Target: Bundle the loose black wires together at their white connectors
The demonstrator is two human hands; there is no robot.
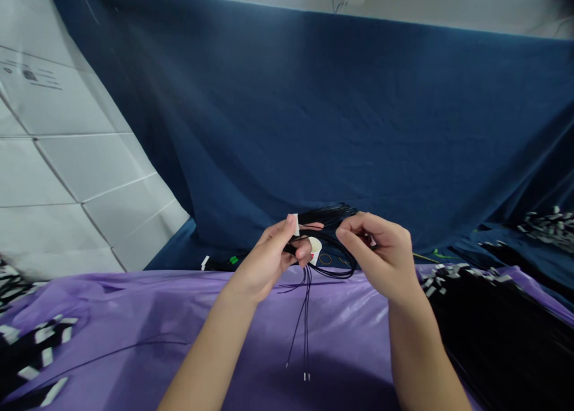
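Coiled black cable bundle point(329, 215) aloft over purple-covered bench point(170, 303), long axis left-right, three pale-tipped ends point(307, 339) dangling. Left hand point(264, 258) clamped on bundle beside one white tag point(295, 224); right hand point(381, 249) at right end, grip unclear. One cup point(316, 246) behind, partly blocked; cable piles point(502, 333) flanking.

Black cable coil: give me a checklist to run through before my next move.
1. Left hand holding the black cable coil: ok.
2. Right hand gripping the coil: cannot tell; its fingers are at the coil's right side.
3. White tag in view: ok, by the left thumb.
4. Cable ends all tucked in: not ok, several hang below.
5. Coil apart from the cable pile at right: ok.
6. Cup fully visible: not ok, partly hidden.
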